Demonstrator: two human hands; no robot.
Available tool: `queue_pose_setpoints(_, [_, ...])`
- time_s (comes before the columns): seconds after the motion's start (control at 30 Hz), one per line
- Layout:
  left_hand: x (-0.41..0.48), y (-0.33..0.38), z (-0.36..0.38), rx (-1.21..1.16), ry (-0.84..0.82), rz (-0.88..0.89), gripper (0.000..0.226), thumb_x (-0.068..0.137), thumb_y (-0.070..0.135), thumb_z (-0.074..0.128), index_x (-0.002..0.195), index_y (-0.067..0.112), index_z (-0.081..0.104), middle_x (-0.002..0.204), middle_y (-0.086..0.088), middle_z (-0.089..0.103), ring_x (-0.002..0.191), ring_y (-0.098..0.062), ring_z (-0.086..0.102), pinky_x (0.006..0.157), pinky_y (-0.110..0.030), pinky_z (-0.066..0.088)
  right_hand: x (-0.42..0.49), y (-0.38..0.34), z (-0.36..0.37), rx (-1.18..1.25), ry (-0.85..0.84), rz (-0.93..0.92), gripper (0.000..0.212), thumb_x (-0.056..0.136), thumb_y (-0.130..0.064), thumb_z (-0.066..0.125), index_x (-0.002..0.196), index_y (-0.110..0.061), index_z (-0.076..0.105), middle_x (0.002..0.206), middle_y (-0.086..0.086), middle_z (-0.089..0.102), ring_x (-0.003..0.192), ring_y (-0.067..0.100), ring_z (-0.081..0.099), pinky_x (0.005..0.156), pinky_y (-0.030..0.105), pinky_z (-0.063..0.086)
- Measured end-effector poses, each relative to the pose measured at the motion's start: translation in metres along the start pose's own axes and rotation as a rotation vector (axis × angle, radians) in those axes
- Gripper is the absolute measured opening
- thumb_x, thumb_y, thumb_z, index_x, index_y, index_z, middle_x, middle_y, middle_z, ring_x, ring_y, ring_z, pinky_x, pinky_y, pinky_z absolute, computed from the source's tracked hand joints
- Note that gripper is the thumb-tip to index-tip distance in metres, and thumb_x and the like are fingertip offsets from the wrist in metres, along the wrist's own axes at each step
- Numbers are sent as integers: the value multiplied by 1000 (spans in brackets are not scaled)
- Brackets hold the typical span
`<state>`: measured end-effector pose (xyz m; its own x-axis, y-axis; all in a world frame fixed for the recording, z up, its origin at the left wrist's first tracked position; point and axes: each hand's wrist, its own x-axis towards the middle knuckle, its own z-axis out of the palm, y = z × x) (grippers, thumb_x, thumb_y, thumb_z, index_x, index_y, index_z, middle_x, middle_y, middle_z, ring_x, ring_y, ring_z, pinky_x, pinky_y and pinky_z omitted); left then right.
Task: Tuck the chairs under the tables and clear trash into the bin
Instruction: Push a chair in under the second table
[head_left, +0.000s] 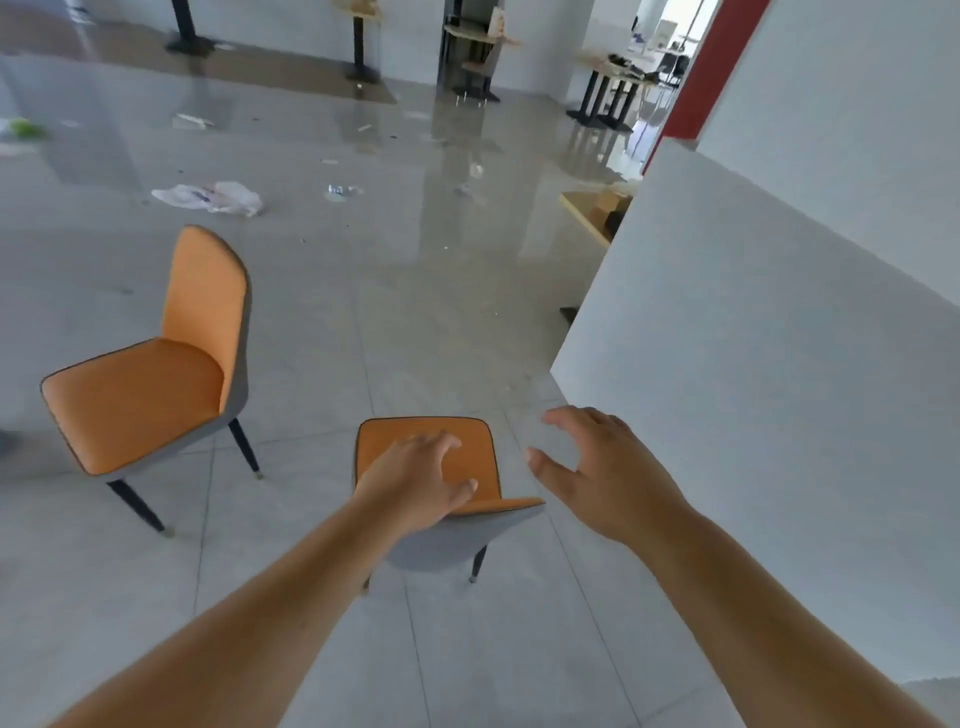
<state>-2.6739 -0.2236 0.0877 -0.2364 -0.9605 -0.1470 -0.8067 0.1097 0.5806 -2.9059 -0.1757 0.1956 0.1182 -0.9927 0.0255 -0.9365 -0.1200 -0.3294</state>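
Seen from a person's head, looking down at a glossy grey tiled floor (311, 312) strewn with litter. At far left, a blurred green scrap (21, 127) is cut off by the frame edge. Further right lies a crumpled white plastic bag (210, 196) with coloured print too blurred to read. Nearer, an orange padded chair with a grey shell and dark legs (156, 374) stands free on the floor. At centre, the left hand (415, 483) rests with its fingers curled over the backrest top of a second orange chair (467, 452), hiding part of it. The right hand (602, 467) hovers spread and empty just beside that chair. A white wall (779, 338) at right hides most of a wooden desk (587, 210).
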Motion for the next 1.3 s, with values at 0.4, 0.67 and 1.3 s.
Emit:
queue_pose_setpoints(0.4, [47,-56,133,154,-220,-361,67,75,59,79,133,37,54,131,9,56,118,-17,52,95,-39,51,108,140,208,-13,-640,-338,70,87,-71,60,145,-33,48,139,-7,56,125,20,52,100,44,48])
queue_pose_setpoints(0.67, [98,-69,148,368,-388,-465,34,75,40,71,108,39,64,99,5,61,89,-21,61,78,-42,58,134,169,256,-75,-648,-338,49,90,-34,68,137,-36,57,124,-6,64,111,22,57,87,40,53])
queue_pose_setpoints(1.3, [-167,-141,136,116,-139,-945,17,95,31,59,111,33,67,93,7,66,85,-15,61,68,-28,49,47,-49,309,-310,-812,-791,41,94,-36,65,133,-41,55,131,-5,53,120,26,47,93,49,51])
